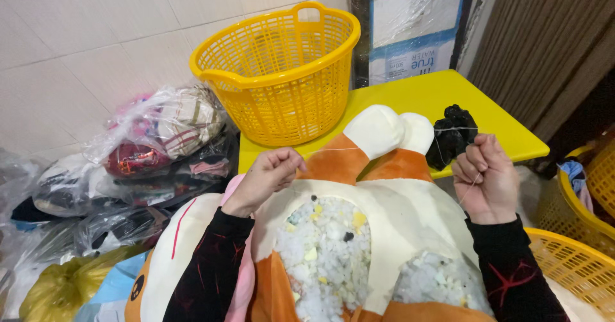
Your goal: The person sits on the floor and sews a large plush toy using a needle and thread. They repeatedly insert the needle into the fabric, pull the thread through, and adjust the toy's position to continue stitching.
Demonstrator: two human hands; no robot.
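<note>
Step in hand, judged from the pics: hand-stitching the open seam of the plush toy (384,200), thread pull-through phase.

Plush toy: orange/cream, lies in my lap, near edge of yellow table (423,95); its two cream feet rest on the table. Seam gapes wide; white foam stuffing (320,258) w/ a few coloured bits is exposed.

L hand (269,175): fingers pinched narrow at the toy's orange upper edge, left of the feet, holding fabric or needle; can't tell which.

R hand (485,178): closed into a fist around the thread (346,149), right of the toy, just off the table's near edge. Thread runs taut btwn both hands.

Yellow basket (282,66): stands at back-left of table. Black bundle (451,136): on table, right of the feet.

Next move calls for, approx.: even tension, seam edges pressed together, stuffing kept inside the gap.
</note>
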